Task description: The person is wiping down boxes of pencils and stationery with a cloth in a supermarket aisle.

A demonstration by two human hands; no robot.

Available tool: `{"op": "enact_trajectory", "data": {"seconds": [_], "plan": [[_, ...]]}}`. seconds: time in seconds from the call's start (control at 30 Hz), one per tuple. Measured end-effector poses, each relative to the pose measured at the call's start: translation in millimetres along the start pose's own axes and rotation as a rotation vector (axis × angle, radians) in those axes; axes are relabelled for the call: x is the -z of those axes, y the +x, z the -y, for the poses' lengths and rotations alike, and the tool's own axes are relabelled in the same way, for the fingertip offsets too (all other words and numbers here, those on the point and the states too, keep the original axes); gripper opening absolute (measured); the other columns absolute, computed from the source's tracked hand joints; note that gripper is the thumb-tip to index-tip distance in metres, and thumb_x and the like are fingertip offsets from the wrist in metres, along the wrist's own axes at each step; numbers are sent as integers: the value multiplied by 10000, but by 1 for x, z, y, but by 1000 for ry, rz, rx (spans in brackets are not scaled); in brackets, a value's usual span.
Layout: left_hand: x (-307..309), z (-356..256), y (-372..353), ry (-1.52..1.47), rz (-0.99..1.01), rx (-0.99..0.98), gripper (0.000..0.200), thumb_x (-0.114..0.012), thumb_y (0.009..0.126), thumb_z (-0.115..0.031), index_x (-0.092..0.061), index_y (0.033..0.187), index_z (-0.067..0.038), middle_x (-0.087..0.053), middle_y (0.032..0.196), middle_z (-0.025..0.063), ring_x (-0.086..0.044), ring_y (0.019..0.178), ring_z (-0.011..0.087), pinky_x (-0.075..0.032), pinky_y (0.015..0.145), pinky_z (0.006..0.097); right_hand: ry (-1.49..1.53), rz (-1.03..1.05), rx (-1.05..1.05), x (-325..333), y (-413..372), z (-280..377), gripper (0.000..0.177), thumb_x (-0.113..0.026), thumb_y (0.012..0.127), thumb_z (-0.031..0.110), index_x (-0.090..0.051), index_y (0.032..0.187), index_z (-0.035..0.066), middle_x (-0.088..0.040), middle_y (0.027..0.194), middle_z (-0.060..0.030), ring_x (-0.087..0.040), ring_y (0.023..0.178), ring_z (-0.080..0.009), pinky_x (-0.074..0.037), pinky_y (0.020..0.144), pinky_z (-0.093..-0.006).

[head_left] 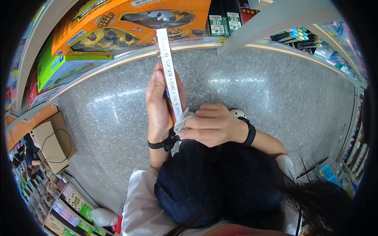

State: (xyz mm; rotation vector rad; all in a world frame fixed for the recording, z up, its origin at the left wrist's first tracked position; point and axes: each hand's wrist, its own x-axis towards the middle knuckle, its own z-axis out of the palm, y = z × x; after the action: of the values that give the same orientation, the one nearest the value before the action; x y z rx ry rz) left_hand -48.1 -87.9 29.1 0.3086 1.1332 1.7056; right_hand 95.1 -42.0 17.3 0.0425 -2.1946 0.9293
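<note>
A slim box (170, 74) stands on edge, its narrow white side facing up with the printed words "MADE IN THE PEOPLE'S REPUBLIC OF". My left hand (158, 96) grips it, thumb on the near face and fingers behind. A crumpled grey-white cloth (183, 121) is pinched in my right hand (210, 125) and touches the lower end of the box. The far end of the box reaches up in front of a large orange toy box (134, 29) on the shelf. Black bands circle both wrists.
Pencil boxes marked 2B (217, 25) stand on the shelf right of the orange box. A green box (67, 70) lies at its left. An open cardboard carton (57, 143) is on the grey floor (106, 129). Part of another person (31, 153) shows at far left.
</note>
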Motion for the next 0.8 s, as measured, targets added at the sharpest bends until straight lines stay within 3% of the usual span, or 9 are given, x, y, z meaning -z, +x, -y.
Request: {"op": "enact_trajectory", "data": {"seconds": [0.03,0.17,0.23,0.43,0.57,0.63,0.7,0.77,0.8], "plan": [[2,-1,-2,-45,63,-13,424,-347,984,-292,-408,1277,8,-509,709,14,-457,581,60,-383,518,194,0,2,-6,2,2,-1,312,-677,635,27,-652,926,139,-589,823,14,-538,560,-132,-432,499,-257],[-1,2,4,-51,68,-30,417,-353,983,-283,-391,1287,-1,-515,712,23,-461,567,61,-390,499,200,-25,-17,-57,7,20,-13,281,-680,636,26,-639,899,114,-600,827,-1,-547,566,-137,-427,489,-256],[-8,1,6,-30,-35,-35,412,-347,983,-278,-390,1293,-11,-513,703,22,-457,551,63,-391,486,203,4,-144,-191,2,25,-8,266,-653,623,31,-597,865,129,-556,843,13,-576,664,-154,-458,564,-290],[-3,-5,8,-157,-81,102,409,-359,969,-347,-343,1323,-142,-445,739,31,-401,418,84,-293,299,184,434,71,-255,7,10,3,240,-668,660,29,-612,876,116,-558,812,-16,-576,663,-211,-457,559,-322],[-5,-5,5,-346,7,83,533,-468,903,-462,-329,1329,-173,-416,750,32,-387,423,74,-298,325,170,535,134,-261,25,17,-3,169,-673,708,59,-628,860,117,-567,775,-11,-572,656,-209,-454,558,-313],[1,5,5,-295,182,68,590,-535,865,-451,-305,1332,-174,-410,773,39,-386,431,80,-318,355,165,482,118,-290,33,19,-8,181,-677,710,35,-643,877,95,-576,766,-33,-577,653,-196,-457,569,-285],[0,10,-2,-276,184,82,603,-579,843,-398,-296,1325,-169,-406,792,43,-403,469,89,-332,381,176,307,-229,-244,44,32,-12,227,-671,700,-22,-647,913,51,-574,782,-70,-578,671,-185,-455,596,-262],[-13,5,-8,-241,168,169,571,-534,860,-396,-309,1305,-117,-398,780,41,-421,521,94,-334,389,213,223,-333,-260,49,41,-16,241,-667,695,-44,-644,922,32,-577,804,-87,-583,696,-191,-456,612,-267],[-14,6,-6,-294,256,140,569,-460,888,-449,-358,1256,-27,-442,825,62,-463,580,111,-371,457,245,139,-435,-277,51,45,-18,255,-663,690,-66,-642,932,12,-580,825,-105,-587,722,-198,-456,628,-272]]}}
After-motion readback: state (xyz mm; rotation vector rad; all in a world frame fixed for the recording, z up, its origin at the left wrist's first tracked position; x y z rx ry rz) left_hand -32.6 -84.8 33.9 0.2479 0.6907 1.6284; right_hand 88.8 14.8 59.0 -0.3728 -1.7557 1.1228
